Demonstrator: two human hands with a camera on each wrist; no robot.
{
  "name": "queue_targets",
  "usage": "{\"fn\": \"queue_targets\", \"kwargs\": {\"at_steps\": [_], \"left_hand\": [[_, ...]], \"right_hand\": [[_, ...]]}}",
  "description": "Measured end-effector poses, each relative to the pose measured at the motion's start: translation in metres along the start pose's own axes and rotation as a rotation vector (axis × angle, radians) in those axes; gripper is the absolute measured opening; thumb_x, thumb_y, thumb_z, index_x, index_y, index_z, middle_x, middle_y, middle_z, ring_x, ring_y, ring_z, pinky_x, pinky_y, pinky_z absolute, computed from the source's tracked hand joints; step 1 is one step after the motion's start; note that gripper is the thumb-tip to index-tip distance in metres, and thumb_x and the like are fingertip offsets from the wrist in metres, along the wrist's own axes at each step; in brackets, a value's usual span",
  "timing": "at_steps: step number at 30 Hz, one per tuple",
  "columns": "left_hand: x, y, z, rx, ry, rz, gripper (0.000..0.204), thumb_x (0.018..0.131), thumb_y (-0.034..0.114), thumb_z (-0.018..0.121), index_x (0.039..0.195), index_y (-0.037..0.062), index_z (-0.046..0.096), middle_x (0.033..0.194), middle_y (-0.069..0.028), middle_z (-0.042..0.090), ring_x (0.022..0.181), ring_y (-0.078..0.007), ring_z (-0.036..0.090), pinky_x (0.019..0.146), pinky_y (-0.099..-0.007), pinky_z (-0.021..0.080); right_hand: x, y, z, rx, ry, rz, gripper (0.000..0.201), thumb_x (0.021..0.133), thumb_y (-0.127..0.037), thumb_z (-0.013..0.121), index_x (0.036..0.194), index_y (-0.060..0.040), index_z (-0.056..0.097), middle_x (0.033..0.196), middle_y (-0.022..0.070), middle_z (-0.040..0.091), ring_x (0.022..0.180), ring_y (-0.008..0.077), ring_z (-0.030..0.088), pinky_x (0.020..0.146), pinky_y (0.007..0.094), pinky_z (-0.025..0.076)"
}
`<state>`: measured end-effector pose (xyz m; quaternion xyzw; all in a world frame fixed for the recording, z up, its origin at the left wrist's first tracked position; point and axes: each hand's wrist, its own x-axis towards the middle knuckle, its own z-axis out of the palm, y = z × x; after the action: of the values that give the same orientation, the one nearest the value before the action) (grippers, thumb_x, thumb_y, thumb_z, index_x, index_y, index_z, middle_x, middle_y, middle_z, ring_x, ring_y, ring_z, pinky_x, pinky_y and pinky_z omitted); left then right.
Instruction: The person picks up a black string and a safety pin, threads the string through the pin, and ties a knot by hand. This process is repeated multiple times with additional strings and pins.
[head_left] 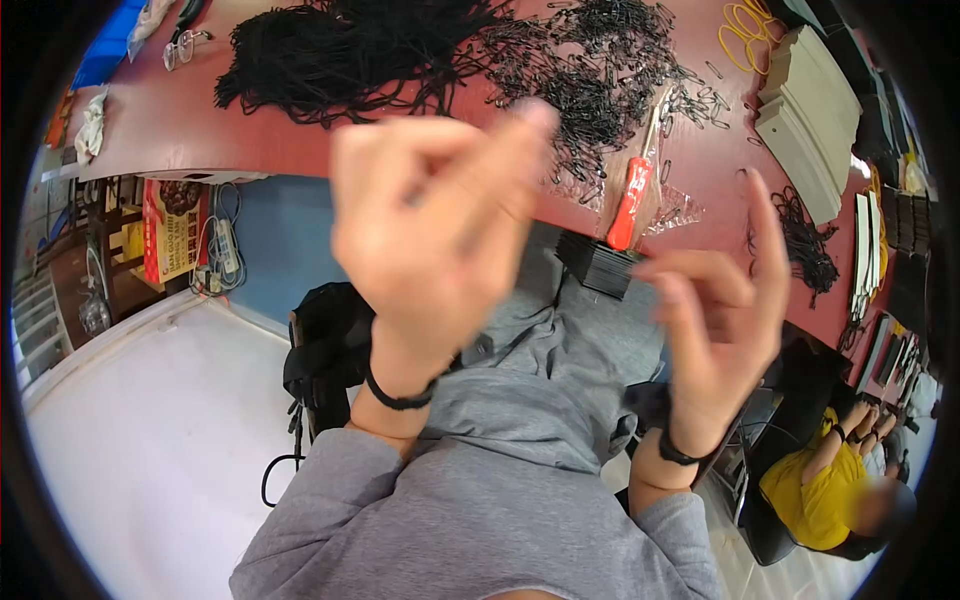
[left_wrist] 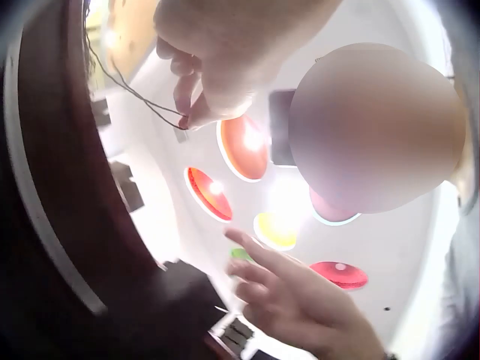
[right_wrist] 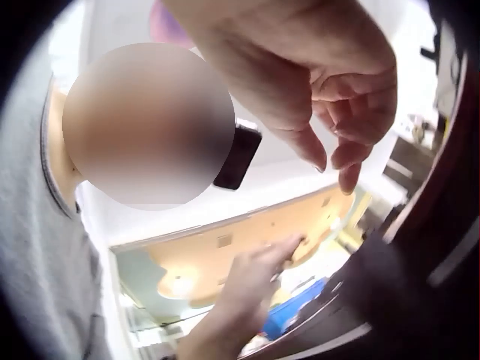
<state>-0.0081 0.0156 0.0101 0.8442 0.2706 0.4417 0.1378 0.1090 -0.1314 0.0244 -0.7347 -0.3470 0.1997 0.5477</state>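
My left hand [head_left: 430,220] is raised above the table's near edge, blurred in the head view. In the left wrist view its thumb and finger pinch a thin dark cord [left_wrist: 139,96], which trails up in two strands. My right hand [head_left: 725,310] is held up to the right, index finger extended and the others loosely bent, with nothing between thumb and fingers in the right wrist view. Beyond the hands lie a pile of black cords [head_left: 350,60] and a heap of small black safety pins [head_left: 610,80]. A black ribbed stack [head_left: 595,268] sits near my lap.
A red-handled tool [head_left: 630,205] lies on clear plastic on the red table [head_left: 190,125]. Beige card stacks [head_left: 810,125], yellow loops [head_left: 748,35] and a smaller black cord bundle [head_left: 800,245] are at right. Glasses [head_left: 185,48] lie far left. A person in yellow [head_left: 810,485] sits nearby.
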Motion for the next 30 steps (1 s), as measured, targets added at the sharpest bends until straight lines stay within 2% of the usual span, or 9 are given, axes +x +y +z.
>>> {"fn": "queue_targets", "kwargs": {"at_steps": [2, 4, 10, 11, 12, 15, 17, 21, 30], "left_hand": [[-0.008, 0.014, 0.0, -0.212, -0.121, 0.137, 0.034, 0.066, 0.002, 0.072, 0.099, 0.0092, 0.071, 0.076, 0.001, 0.058, 0.066, -0.0131, 0.046, 0.057, -0.0241, 0.038], [-0.013, 0.031, -0.001, -0.306, -0.162, 0.198, 0.044, 0.05, 0.007, 0.073, 0.094, 0.0114, 0.072, 0.076, 0.0043, 0.058, 0.063, -0.012, 0.043, 0.054, -0.0226, 0.034], [-0.016, 0.031, -0.009, -0.661, -0.227, 0.183, 0.046, 0.055, 0.002, 0.073, 0.1, 0.0054, 0.067, 0.067, 0.0053, 0.05, 0.059, -0.0118, 0.039, 0.049, -0.0225, 0.026], [-0.018, 0.023, -0.019, -0.801, -0.408, 0.034, 0.044, 0.065, 0.006, 0.072, 0.107, 0.0002, 0.059, 0.064, 0.002, 0.047, 0.057, -0.0111, 0.04, 0.048, -0.0227, 0.026], [-0.034, 0.041, -0.019, -1.149, -0.124, -0.585, 0.011, 0.077, 0.01, 0.056, 0.078, 0.0027, 0.064, 0.061, 0.0031, 0.052, 0.051, -0.006, 0.046, 0.046, -0.0217, 0.034], [-0.038, 0.032, -0.018, -1.312, -0.453, -1.045, 0.047, 0.095, 0.036, 0.035, 0.082, -0.0006, 0.062, 0.061, -0.0022, 0.055, 0.052, -0.0067, 0.049, 0.046, -0.0207, 0.034], [-0.038, 0.038, -0.008, -1.197, -0.659, -1.047, 0.061, 0.098, 0.045, 0.027, 0.092, -0.0047, 0.062, 0.071, -0.0094, 0.062, 0.061, -0.0112, 0.056, 0.053, -0.0227, 0.042], [-0.024, 0.033, 0.004, -1.521, -0.657, -1.265, 0.06, 0.097, 0.045, 0.03, 0.108, -0.008, 0.057, 0.091, -0.018, 0.066, 0.081, -0.0213, 0.066, 0.074, -0.0291, 0.052], [-0.011, 0.013, 0.012, -1.412, -0.349, -1.268, 0.045, 0.098, 0.035, 0.039, 0.109, -0.0033, 0.058, 0.087, -0.0127, 0.068, 0.078, -0.0199, 0.068, 0.066, -0.0237, 0.054]], "right_hand": [[-0.004, -0.002, 0.017, 0.168, -0.151, 0.081, 0.064, 0.081, -0.009, 0.065, 0.135, 0.0019, 0.034, 0.098, 0.0098, 0.064, 0.075, 0.009, 0.059, 0.06, 0.0178, 0.045], [-0.001, 0.004, 0.027, 0.233, -0.177, -0.174, 0.066, 0.078, 0.003, 0.061, 0.136, 0.0048, 0.031, 0.129, 0.0222, 0.049, 0.088, 0.0211, 0.065, 0.074, 0.0283, 0.052], [0.002, 0.008, 0.01, 0.205, -0.22, -0.358, 0.029, 0.078, 0.001, 0.061, 0.106, 0.0057, 0.06, 0.101, 0.0171, 0.066, 0.078, 0.0233, 0.068, 0.066, 0.0274, 0.054], [0.002, 0.006, 0.007, 0.136, -0.223, -0.399, 0.026, 0.078, -0.002, 0.064, 0.103, 0.0049, 0.062, 0.099, 0.0169, 0.067, 0.074, 0.0232, 0.068, 0.064, 0.0272, 0.054], [0.001, 0.004, 0.005, 0.133, -0.222, -0.397, 0.026, 0.078, -0.002, 0.064, 0.103, 0.0049, 0.062, 0.099, 0.0169, 0.067, 0.074, 0.0232, 0.068, 0.064, 0.0272, 0.054], [-0.003, -0.002, 0.003, 0.035, -0.232, -0.497, 0.026, 0.086, -0.021, 0.063, 0.092, 0.0044, 0.061, 0.082, 0.0217, 0.067, 0.059, 0.02, 0.066, 0.05, 0.0256, 0.051], [-0.006, -0.005, 0.002, 0.064, -0.282, -0.517, 0.023, 0.084, -0.018, 0.064, 0.091, 0.0035, 0.061, 0.081, 0.0204, 0.068, 0.059, 0.0198, 0.066, 0.05, 0.025, 0.051], [-0.011, 0.001, 0.006, 0.127, -0.34, -0.577, 0.019, 0.071, -0.008, 0.066, 0.088, 0.0011, 0.065, 0.084, 0.0161, 0.068, 0.063, 0.0192, 0.066, 0.051, 0.0242, 0.051], [-0.021, 0.0, 0.001, 0.167, -0.469, -0.49, 0.02, 0.066, -0.005, 0.067, 0.085, 0.0009, 0.066, 0.085, 0.0148, 0.068, 0.059, 0.0172, 0.065, 0.047, 0.0244, 0.05]]}}
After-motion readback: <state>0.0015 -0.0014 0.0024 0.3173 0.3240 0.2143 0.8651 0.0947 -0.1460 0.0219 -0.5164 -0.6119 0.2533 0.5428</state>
